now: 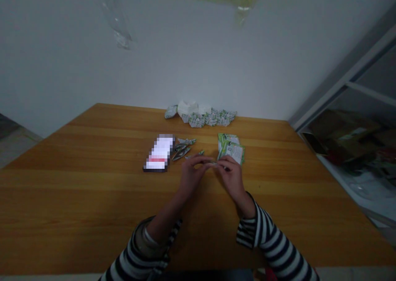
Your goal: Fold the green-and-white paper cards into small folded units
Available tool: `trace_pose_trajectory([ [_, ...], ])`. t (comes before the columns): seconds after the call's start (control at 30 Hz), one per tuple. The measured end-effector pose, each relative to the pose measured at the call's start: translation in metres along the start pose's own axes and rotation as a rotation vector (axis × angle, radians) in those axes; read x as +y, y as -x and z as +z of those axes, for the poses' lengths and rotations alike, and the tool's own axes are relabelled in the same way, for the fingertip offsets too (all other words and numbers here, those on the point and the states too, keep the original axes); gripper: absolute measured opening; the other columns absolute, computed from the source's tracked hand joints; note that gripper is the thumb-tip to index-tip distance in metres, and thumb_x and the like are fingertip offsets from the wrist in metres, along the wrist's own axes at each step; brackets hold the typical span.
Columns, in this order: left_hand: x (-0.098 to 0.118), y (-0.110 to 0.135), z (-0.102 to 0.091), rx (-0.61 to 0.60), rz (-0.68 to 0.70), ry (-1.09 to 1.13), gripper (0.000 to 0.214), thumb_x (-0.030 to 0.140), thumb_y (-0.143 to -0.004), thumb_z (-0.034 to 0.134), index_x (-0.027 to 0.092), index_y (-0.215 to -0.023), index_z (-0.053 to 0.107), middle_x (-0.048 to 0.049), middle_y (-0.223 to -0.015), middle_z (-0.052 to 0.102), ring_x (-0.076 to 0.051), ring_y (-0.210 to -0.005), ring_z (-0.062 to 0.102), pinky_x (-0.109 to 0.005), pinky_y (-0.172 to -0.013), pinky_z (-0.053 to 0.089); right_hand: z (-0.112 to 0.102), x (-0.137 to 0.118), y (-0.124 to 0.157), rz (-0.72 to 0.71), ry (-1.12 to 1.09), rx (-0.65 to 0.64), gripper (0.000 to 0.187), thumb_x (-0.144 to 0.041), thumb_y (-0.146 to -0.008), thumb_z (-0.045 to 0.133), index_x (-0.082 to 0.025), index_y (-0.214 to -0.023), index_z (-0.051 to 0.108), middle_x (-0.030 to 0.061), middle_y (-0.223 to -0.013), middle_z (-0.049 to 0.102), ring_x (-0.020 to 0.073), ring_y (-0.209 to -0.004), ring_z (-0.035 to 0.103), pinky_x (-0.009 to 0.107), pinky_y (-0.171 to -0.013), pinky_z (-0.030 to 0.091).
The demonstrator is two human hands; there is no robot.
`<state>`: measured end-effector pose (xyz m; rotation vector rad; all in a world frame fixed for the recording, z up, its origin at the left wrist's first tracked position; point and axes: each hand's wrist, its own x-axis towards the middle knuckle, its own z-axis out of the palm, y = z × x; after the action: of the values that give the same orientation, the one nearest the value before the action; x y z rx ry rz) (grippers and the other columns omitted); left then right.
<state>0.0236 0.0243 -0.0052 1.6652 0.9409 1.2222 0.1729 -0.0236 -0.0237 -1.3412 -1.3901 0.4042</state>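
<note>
My left hand and my right hand meet over the middle of the table, fingers pinched together. Between their fingertips is a thin packet, seen edge-on and mostly hidden by the fingers. Just beyond my right hand lie a few flat green and white packets, overlapping each other. Past my left hand, several folded packets of similar print rest in a loose group, one of them partly covered by the fingers.
A phone with a lit, blurred screen lies left of the folded packets. Crumpled printed wrappers with white pieces are heaped against the wall at the wooden table's back edge. A shelf with boxes stands at right.
</note>
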Motion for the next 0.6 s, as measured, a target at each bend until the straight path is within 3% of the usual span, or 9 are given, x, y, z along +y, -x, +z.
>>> trace_pose_trajectory([
  [0.1, 0.0, -0.002, -0.002, -0.032, -0.065, -0.031, 0.033, 0.042, -0.086, 0.058, 0.019, -0.103, 0.073, -0.0072, -0.094, 0.071, -0.021, -0.091, 0.065, -0.034, -0.084, 0.05, -0.011, 0.0, 0.001, -0.061, 0.127, 0.051, 0.021, -0.028, -0.088, 0.058, -0.025, -0.094, 0.077, 0.0057, -0.082, 0.063, 0.0192, -0.077, 0.059, 0.031, -0.067, 0.047],
  [0.2, -0.001, -0.005, -0.003, -0.173, -0.262, 0.087, 0.048, 0.054, -0.089, 0.046, 0.016, -0.098, 0.074, -0.005, -0.073, 0.07, -0.018, -0.068, 0.064, -0.029, -0.064, 0.052, -0.02, 0.0, 0.001, -0.094, 0.19, -0.007, 0.025, -0.026, -0.09, 0.054, -0.027, -0.103, 0.075, 0.0057, -0.079, 0.066, 0.0194, -0.072, 0.059, 0.032, -0.067, 0.048],
  [0.27, -0.001, -0.006, -0.004, -0.255, -0.336, 0.211, 0.047, 0.055, -0.083, 0.055, 0.015, -0.096, 0.074, -0.0039, -0.072, 0.071, -0.016, -0.063, 0.063, -0.026, -0.059, 0.051, -0.021, 0.001, 0.0, -0.126, 0.151, -0.072, 0.027, -0.025, -0.09, 0.053, -0.028, -0.106, 0.074, 0.0063, -0.085, 0.069, 0.0208, -0.08, 0.062, 0.034, -0.075, 0.05],
  [0.33, -0.003, -0.006, -0.004, -0.253, -0.362, 0.288, 0.043, 0.05, -0.074, 0.069, 0.014, -0.098, 0.073, -0.004, -0.077, 0.073, -0.016, -0.064, 0.064, -0.026, -0.06, 0.051, -0.018, 0.001, -0.001, -0.12, 0.06, -0.1, 0.03, -0.024, -0.09, 0.051, -0.029, -0.109, 0.073, 0.0063, -0.098, 0.071, 0.0216, -0.092, 0.063, 0.037, -0.086, 0.049],
  [0.4, -0.005, -0.006, -0.003, -0.177, -0.385, 0.298, 0.041, 0.043, -0.069, 0.075, 0.012, -0.096, 0.073, -0.0047, -0.077, 0.073, -0.016, -0.063, 0.065, -0.027, -0.06, 0.052, -0.012, 0.0, -0.002, -0.034, -0.084, -0.079, 0.032, -0.026, -0.09, 0.051, -0.029, -0.116, 0.069, 0.0057, -0.107, 0.07, 0.0214, -0.099, 0.063, 0.039, -0.091, 0.049],
  [0.5, -0.008, -0.003, -0.001, -0.032, -0.386, 0.235, 0.03, 0.035, -0.068, 0.075, 0.011, -0.087, 0.072, -0.0056, -0.074, 0.074, -0.018, -0.063, 0.066, -0.027, -0.06, 0.053, -0.003, -0.003, -0.002, 0.215, -0.373, -0.045, 0.04, -0.037, -0.088, 0.056, -0.026, -0.125, 0.063, 0.0055, -0.103, 0.071, 0.0213, -0.093, 0.066, 0.039, -0.085, 0.054],
  [0.6, -0.007, -0.001, 0.001, 0.01, -0.333, 0.163, 0.023, 0.033, -0.07, 0.073, 0.012, -0.08, 0.071, -0.0055, -0.074, 0.073, -0.019, -0.066, 0.067, -0.028, -0.061, 0.054, 0.003, -0.003, -0.002, 0.402, -0.511, -0.088, 0.039, -0.046, -0.079, 0.066, -0.02, -0.108, 0.071, 0.0037, -0.082, 0.073, 0.0203, -0.075, 0.067, 0.035, -0.072, 0.057],
])
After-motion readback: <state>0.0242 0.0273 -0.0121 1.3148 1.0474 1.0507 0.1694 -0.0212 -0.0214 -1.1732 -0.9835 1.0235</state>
